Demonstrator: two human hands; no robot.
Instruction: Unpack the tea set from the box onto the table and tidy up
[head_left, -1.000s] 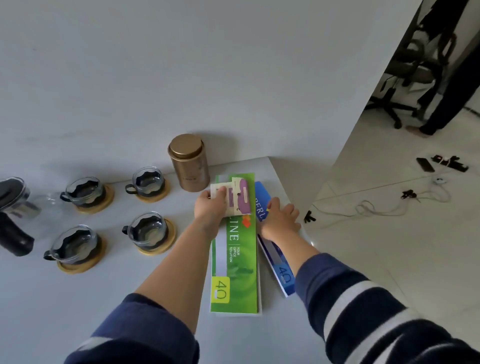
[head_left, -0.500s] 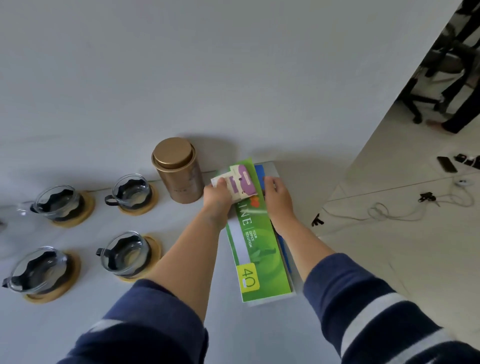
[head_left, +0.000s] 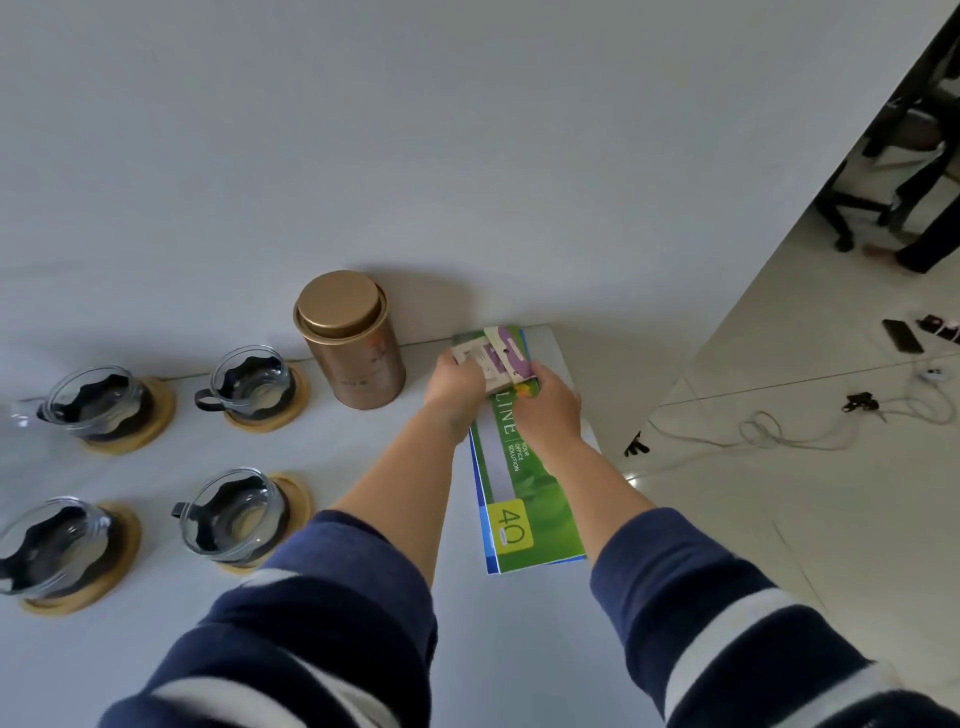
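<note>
Several glass cups (head_left: 249, 382) with black handles sit on round wooden coasters (head_left: 291, 405) at the left of the white table (head_left: 363, 597). A gold tea tin (head_left: 350, 340) stands upright near the wall. To its right a green folder (head_left: 535, 499) lies on top of a blue one (head_left: 480, 512). My left hand (head_left: 454, 387) grips a small white and purple card pack (head_left: 493, 358) over the folders' far end. My right hand (head_left: 545, 405) holds the same pack from the near right side.
The table's right edge (head_left: 587, 415) runs just past the folders, with tiled floor beyond. Cables (head_left: 769, 431) and a phone (head_left: 904, 335) lie on that floor. A person's legs (head_left: 930, 234) and an office chair (head_left: 857, 202) are at the far right. A white wall (head_left: 415, 156) backs the table.
The green folder has slid over the blue one so they are stacked. My right hand left the folder's edge and came onto the card pack beside my left hand. The view shifted right.
</note>
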